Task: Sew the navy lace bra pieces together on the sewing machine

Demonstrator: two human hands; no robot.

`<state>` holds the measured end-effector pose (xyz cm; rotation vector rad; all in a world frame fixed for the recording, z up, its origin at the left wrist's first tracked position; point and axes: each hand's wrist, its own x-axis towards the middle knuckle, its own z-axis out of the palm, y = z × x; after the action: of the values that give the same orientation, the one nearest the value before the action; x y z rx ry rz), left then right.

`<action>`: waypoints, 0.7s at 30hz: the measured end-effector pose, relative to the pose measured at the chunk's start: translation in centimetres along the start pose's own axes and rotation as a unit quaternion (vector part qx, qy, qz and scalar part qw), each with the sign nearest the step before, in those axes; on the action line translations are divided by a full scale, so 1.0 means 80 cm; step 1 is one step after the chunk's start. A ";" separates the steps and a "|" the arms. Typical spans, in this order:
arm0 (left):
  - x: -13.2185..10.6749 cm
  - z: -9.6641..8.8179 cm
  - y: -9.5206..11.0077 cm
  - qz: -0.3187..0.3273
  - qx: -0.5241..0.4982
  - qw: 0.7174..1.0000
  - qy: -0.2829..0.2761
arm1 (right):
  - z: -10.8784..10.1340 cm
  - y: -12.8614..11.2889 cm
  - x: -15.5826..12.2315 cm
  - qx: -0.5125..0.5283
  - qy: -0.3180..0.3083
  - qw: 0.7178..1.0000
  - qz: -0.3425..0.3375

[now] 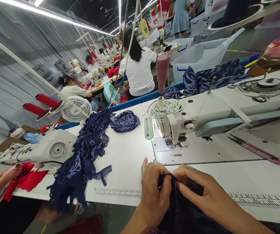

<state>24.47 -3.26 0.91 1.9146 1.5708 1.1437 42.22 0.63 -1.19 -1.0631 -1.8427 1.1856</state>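
My left hand (154,188) pinches the edge of a dark navy piece of fabric (176,208) at the front of the table. Close beside it, my right hand (198,188) grips the same edge between thumb and fingers. The fabric hangs down toward my lap, and its lower part is in shadow. Just beyond my hands stands the white sewing machine (164,126), its needle area over a metal plate (164,146). A coil of pale green cord (166,108) rests on the machine head. Pink-handled scissors (257,150) lie on the machine bed at right.
A long heap of navy lace pieces (88,143) spills over the table edge at left, with a padded lace cup (125,121) beside it. More patterned cups (213,76) sit behind the machine. A neighbour's hand (13,172) holds red fabric (32,180) at far left.
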 end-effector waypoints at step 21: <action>0.025 -0.024 0.015 -0.045 0.021 0.997 -0.059 | 0.014 -0.001 -0.028 -0.281 0.174 0.919 -0.216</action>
<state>23.74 -2.03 3.61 1.8815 1.6106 0.9509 42.14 -1.80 -1.75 -0.9988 -2.0242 0.1846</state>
